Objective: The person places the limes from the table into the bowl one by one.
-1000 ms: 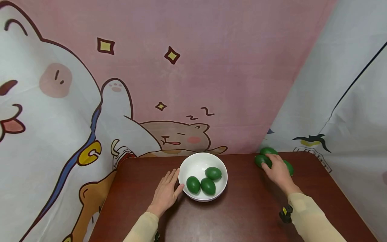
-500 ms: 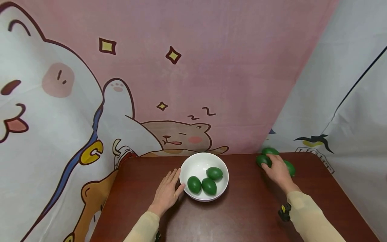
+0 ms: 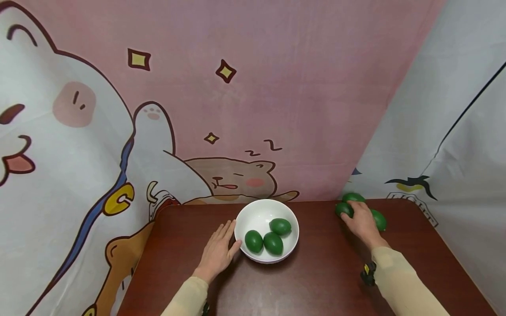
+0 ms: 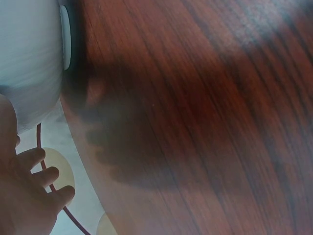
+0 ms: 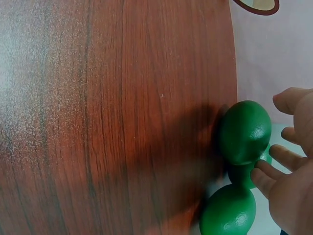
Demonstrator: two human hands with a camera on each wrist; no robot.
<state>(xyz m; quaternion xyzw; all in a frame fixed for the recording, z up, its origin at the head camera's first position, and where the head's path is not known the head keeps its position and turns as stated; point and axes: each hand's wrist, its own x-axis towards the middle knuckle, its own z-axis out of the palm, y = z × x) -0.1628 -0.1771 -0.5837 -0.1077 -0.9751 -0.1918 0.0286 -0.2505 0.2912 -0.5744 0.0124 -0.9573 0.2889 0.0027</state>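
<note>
A white bowl (image 3: pixel 257 215) stands on the table with three green limes (image 3: pixel 280 227) in it. My left hand (image 3: pixel 215 252) has its fingers extended against the bowl's left side; the left wrist view shows this hand (image 4: pixel 24 196) beside the bowl's outer wall (image 4: pixel 29 58). At the back right, my right hand (image 3: pixel 361 226) is over a group of three more limes (image 3: pixel 344 210). In the right wrist view, its relaxed fingers (image 5: pixel 286 157) are spread next to the nearest lime (image 5: pixel 245 132), and the thumb stands apart from it.
The brown wooden table (image 3: pixel 316 281) ends at a cloth backdrop (image 3: pixel 316 109) printed with cartoon animals. One lime (image 3: pixel 353 197) of the right group lies at the table's back edge. Another lime (image 3: pixel 378 220) is partly behind my right hand.
My right forearm has shifted slightly left, while the right hand stays over the limes. The left hand and the bowl keep their places; the head view moves a little.
</note>
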